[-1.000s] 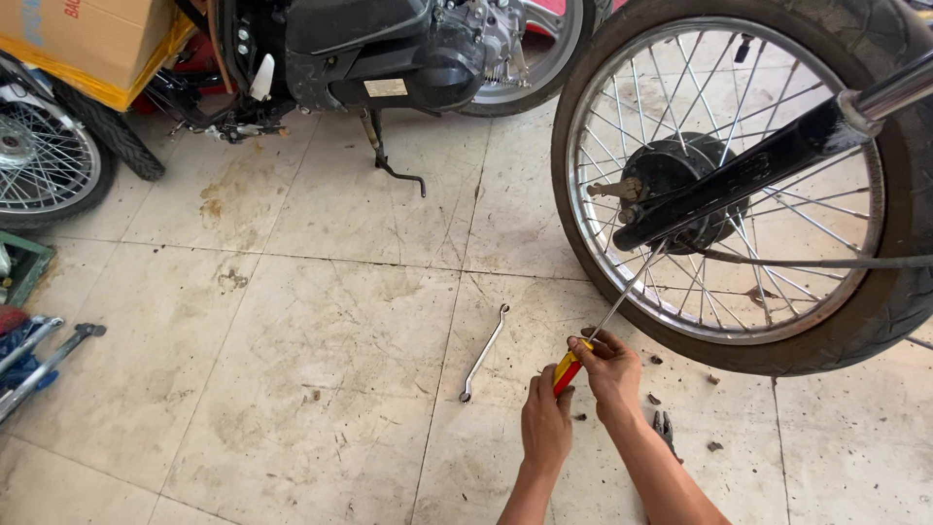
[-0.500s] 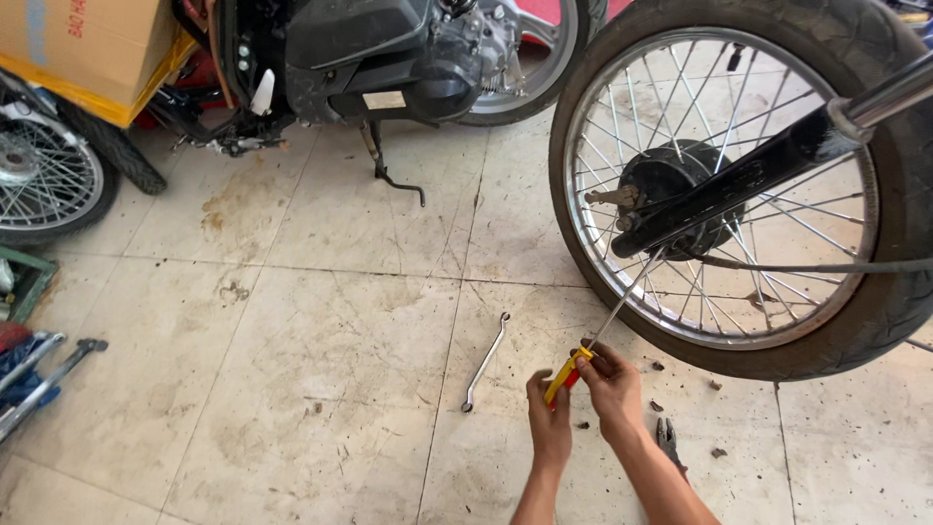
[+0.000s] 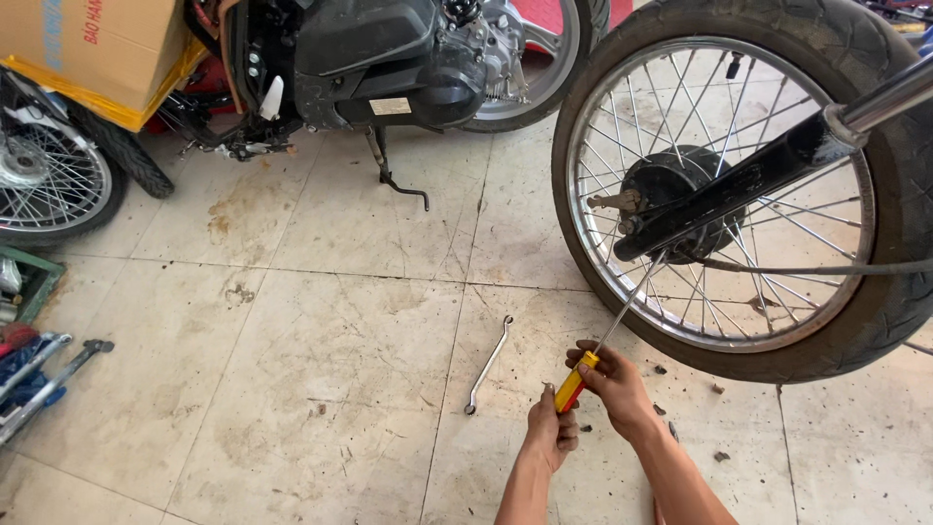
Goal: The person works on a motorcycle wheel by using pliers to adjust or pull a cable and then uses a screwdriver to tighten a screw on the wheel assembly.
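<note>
One screwdriver, yellow-and-red handle, long shaft slanting up to the hub of the near wheel. Two hands: right hand closed around the handle's upper part, left hand closed on its lower end, just below the right. One wrench flat on the floor, left of both hands. Three spoked wheels in view. One cardboard box, upper left.

The screwdriver has a glossy yellow-and-red plastic handle and a thin bright metal shaft. The wrench on the floor is polished metal, while the floor's pale tiles look matt, stained and gritty. The wheel pairs shiny metal spokes with a matt black rubber tyre.
</note>
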